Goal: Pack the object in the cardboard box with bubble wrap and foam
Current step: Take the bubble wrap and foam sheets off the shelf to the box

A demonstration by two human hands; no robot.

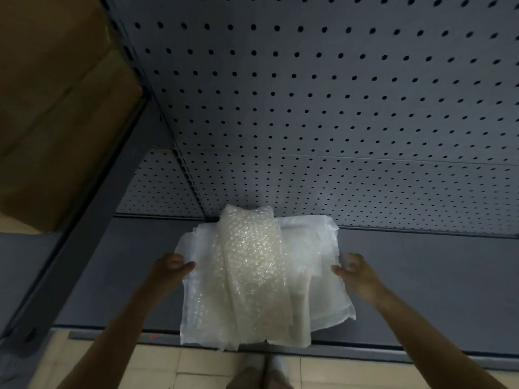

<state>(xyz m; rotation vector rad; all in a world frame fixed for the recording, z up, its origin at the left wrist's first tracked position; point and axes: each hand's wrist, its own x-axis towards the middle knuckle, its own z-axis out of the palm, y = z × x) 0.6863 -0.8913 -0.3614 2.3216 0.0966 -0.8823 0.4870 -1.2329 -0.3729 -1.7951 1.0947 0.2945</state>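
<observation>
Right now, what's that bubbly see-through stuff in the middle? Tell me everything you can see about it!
It's a strip of bubble wrap, clear plastic covered with little shiny air bubbles. It is folded or loosely bunched and lies lengthwise across the top of a stack of thin white foam sheets on a grey shelf. Its far end reaches toward the pegboard behind. The left hand and right hand grip the foam's side edges, not the bubble wrap itself.

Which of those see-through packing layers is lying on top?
The bubble wrap strip with raised bubbles lies on top; the smooth white foam sheets spread wider beneath it.
</observation>
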